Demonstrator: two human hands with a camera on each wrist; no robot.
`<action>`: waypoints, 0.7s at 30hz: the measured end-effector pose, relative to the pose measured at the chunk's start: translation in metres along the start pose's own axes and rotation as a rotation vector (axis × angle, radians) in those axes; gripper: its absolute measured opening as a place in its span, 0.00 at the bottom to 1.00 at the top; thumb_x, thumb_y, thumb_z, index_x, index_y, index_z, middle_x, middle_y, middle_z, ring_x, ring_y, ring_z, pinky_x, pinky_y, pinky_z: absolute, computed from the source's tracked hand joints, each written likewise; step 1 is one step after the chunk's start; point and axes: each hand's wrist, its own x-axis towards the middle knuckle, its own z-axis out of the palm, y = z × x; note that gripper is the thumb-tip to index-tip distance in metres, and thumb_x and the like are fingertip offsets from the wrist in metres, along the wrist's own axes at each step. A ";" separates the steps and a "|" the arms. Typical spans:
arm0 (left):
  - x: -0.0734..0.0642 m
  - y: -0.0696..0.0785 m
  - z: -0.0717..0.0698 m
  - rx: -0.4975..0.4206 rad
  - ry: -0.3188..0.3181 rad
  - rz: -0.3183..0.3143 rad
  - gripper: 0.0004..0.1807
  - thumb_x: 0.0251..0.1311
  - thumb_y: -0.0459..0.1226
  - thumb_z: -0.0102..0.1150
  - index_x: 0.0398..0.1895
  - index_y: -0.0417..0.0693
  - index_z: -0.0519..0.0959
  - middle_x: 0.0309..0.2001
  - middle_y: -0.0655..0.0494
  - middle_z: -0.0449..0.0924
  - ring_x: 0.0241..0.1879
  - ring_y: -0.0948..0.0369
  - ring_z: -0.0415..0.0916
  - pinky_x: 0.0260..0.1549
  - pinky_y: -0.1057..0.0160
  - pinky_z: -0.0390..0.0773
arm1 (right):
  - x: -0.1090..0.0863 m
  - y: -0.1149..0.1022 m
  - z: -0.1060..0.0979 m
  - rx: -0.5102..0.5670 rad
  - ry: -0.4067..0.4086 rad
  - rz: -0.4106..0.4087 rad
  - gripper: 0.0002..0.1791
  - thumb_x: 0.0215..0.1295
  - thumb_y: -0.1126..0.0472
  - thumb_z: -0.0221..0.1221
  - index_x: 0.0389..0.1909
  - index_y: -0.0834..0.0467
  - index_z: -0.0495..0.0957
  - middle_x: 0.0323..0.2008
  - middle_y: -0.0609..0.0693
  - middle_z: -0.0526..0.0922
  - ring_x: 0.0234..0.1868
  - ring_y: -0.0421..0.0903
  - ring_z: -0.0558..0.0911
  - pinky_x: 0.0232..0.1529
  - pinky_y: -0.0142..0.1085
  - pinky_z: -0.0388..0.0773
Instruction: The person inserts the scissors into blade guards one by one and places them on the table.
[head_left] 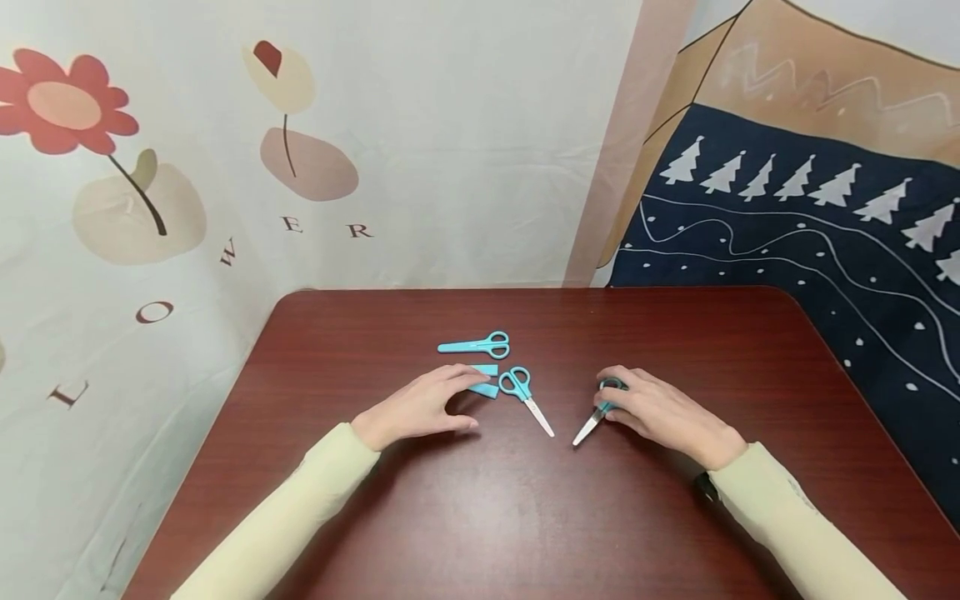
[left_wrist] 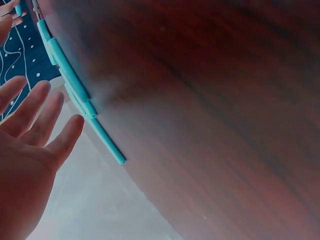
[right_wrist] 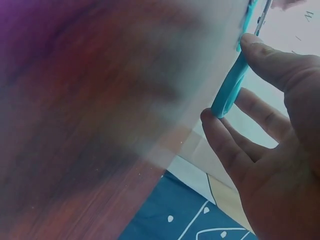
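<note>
Reddish-brown tabletop (head_left: 495, 533) filled the lower frame. Right of centre, fingers of the right hand (head_left: 660, 412) pinched blue-handled scissors (head_left: 587, 428). Mid-frame lay loose scissors (head_left: 536, 412); left of them, the left hand (head_left: 420, 404) hovered, fingers relaxed, by two blue covers (head_left: 486, 390). Beyond, a blue sheath (head_left: 457, 347) enclosed a third pair's blades.

- Table (head_left: 487, 533): looks like wood, smooth and very shiny on top.
- Near scissors (head_left: 529, 403): smooth plastic handles, shiny metal blades.
- Held scissors (head_left: 596, 418): smooth plastic handles, shiny metal blades too.
- Far scissors (head_left: 474, 346): smooth plastic all over.
- Loose covers (head_left: 484, 389): smooth plastic.
- Wall cloth (head_left: 480, 125): a bit creased, not shiny.
- Sleeves (head_left: 300, 492): soft-looking cloth, matt.
</note>
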 end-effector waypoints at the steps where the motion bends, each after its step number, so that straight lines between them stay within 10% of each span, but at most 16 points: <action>1: 0.001 0.000 0.000 -0.003 -0.004 0.007 0.35 0.60 0.50 0.75 0.69 0.50 0.77 0.67 0.57 0.75 0.67 0.56 0.70 0.65 0.54 0.71 | -0.001 0.000 0.000 0.002 0.005 0.007 0.14 0.62 0.61 0.73 0.46 0.47 0.82 0.56 0.52 0.79 0.47 0.47 0.80 0.48 0.42 0.82; 21: 0.013 -0.009 0.003 0.014 -0.043 0.074 0.24 0.66 0.39 0.70 0.64 0.45 0.81 0.62 0.53 0.81 0.65 0.54 0.74 0.64 0.54 0.73 | -0.011 -0.003 -0.002 0.041 0.008 0.071 0.14 0.62 0.61 0.73 0.47 0.47 0.84 0.56 0.51 0.79 0.50 0.45 0.80 0.48 0.42 0.82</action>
